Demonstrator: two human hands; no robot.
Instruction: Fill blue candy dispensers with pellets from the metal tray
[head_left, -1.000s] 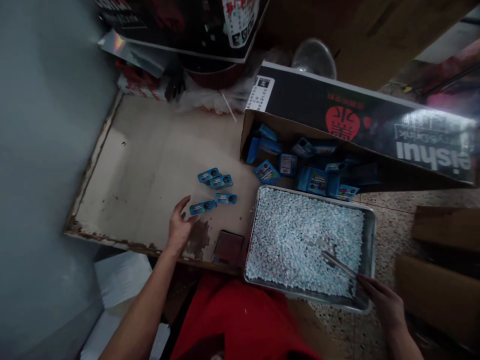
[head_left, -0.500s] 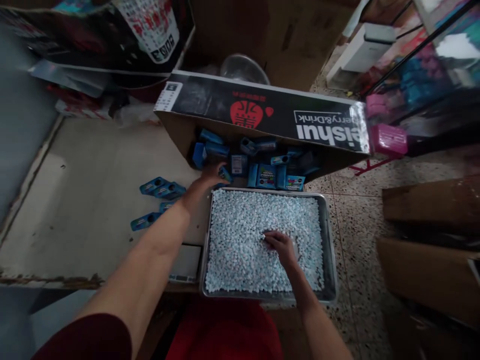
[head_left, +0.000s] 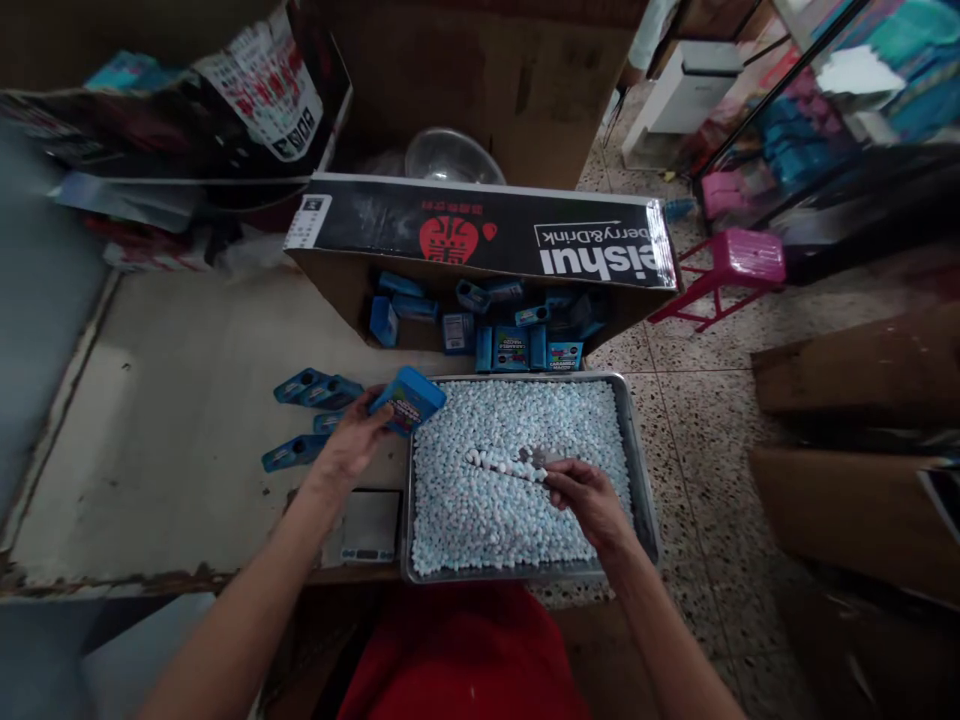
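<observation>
My left hand (head_left: 358,438) is closed around a small blue candy box (head_left: 414,400), tilted over the far left corner of a metal tray (head_left: 646,500). White and pale-blue candies (head_left: 517,530) fill the tray in a heaped layer. Over the middle of them, my right hand (head_left: 589,492) grips a scoop (head_left: 510,468) with candies lying along it; its full shape is hard to make out. Several blue pieces (head_left: 300,385), like box sleeves or lids, lie on the table left of my left hand.
Behind the tray, a black carton (head_left: 487,235) lies open towards me with several blue boxes (head_left: 510,347) inside. A small scale (head_left: 371,525) sits left of the tray. A metal bowl (head_left: 454,160) is behind the carton. Right are a pink stool (head_left: 739,262) and brown cartons (head_left: 855,510).
My left hand has come back from the carton's opening to the tray's far left corner, holding the blue box. My right hand has raised the scoop, candies on it, out of the heap.
</observation>
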